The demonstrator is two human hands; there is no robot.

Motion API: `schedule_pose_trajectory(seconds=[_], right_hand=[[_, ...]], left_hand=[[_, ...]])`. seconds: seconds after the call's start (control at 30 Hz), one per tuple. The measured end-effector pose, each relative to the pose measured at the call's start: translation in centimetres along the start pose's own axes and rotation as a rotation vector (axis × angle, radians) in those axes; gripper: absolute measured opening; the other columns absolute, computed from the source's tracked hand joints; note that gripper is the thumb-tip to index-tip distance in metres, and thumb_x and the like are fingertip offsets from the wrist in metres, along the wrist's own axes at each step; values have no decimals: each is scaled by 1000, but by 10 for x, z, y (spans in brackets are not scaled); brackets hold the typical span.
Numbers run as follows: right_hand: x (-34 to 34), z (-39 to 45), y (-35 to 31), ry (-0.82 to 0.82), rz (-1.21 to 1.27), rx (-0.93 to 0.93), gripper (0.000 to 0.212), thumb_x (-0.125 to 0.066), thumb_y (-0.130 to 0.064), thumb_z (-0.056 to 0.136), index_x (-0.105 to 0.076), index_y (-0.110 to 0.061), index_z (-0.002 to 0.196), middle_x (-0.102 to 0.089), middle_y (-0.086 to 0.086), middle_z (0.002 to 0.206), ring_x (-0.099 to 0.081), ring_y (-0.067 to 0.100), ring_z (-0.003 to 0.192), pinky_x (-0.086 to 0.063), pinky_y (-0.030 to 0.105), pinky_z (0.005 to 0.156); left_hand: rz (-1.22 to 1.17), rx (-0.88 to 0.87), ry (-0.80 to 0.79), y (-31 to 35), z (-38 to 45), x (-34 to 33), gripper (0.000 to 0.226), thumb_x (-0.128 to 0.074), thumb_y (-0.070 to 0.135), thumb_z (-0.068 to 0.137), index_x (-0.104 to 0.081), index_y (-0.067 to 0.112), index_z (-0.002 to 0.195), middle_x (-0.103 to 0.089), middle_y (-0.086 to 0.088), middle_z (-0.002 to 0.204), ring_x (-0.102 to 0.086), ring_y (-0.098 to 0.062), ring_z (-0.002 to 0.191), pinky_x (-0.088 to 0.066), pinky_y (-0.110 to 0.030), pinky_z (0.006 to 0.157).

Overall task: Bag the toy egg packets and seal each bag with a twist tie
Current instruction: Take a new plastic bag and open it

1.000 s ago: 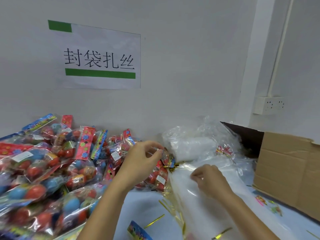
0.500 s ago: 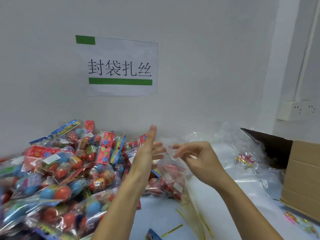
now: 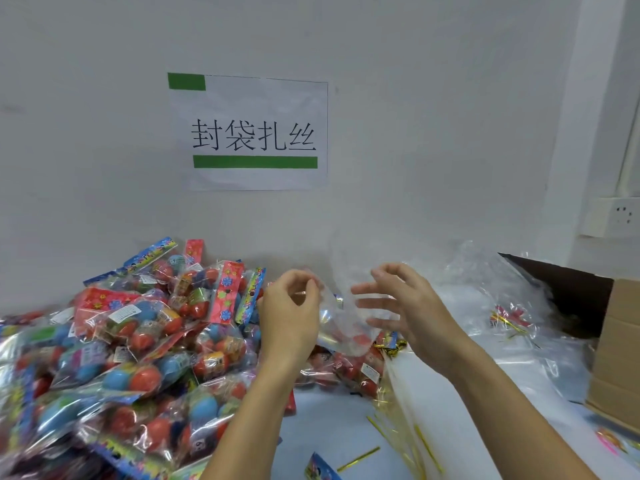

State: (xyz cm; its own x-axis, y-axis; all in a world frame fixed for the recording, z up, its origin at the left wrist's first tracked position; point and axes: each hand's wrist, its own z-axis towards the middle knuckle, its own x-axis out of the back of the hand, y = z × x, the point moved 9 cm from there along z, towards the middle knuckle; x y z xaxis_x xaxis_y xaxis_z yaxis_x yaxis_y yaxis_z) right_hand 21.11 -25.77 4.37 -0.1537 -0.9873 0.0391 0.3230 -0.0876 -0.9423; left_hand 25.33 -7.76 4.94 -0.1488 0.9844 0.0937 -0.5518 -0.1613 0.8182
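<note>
Pinching a clear bag (image 3: pixel 341 327) at its edge, the left hand (image 3: pixel 289 318) grip is tight. Right hand (image 3: pixel 410 311) fingers spread beside it, above the egg packets (image 3: pixel 138 341).

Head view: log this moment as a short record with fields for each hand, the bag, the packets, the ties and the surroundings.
left hand: fingers pinch the edge of the clear plastic bag
right hand: fingers spread, at the bag's other side
bag: held up, looks empty
toy egg packets: big pile on the left
gold twist ties: loose on the table, near front
cardboard box: right edge
wall sign: white with green bars
</note>
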Motion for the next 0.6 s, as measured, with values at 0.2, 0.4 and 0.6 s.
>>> schedule_pose_trajectory(seconds=[0.2,0.4,0.6], right_hand=[[17,0,1,176,-222,-41,46,-64,-56,89,-49,-41,129,-56,2,121,-58,13,106,-43,29,84],[25,-7,-28,90,-287,190,66,-46,-31,72,-46,-53,134,-41,-20,145,-34,7,136,-27,32,108],[-10,-19,-11,-378,-459,13,46,-83,-46,71,-66,-54,113,-72,-17,112,-63,-8,107,-50,10,82]], left_hand=[[66,-167,-67,24,-5,-9,17,-62,8,89,-68,17,75,-69,5,70,-66,-9,70,-57,-30,65],[-145,-169,26,37,3,11,17,-47,17,87,-51,4,78,-73,-5,73,-72,-19,71,-58,-41,65],[-464,21,198,16,14,36,20,-36,5,97,-47,13,82,-77,-5,83,-75,-28,78,-55,-29,62]])
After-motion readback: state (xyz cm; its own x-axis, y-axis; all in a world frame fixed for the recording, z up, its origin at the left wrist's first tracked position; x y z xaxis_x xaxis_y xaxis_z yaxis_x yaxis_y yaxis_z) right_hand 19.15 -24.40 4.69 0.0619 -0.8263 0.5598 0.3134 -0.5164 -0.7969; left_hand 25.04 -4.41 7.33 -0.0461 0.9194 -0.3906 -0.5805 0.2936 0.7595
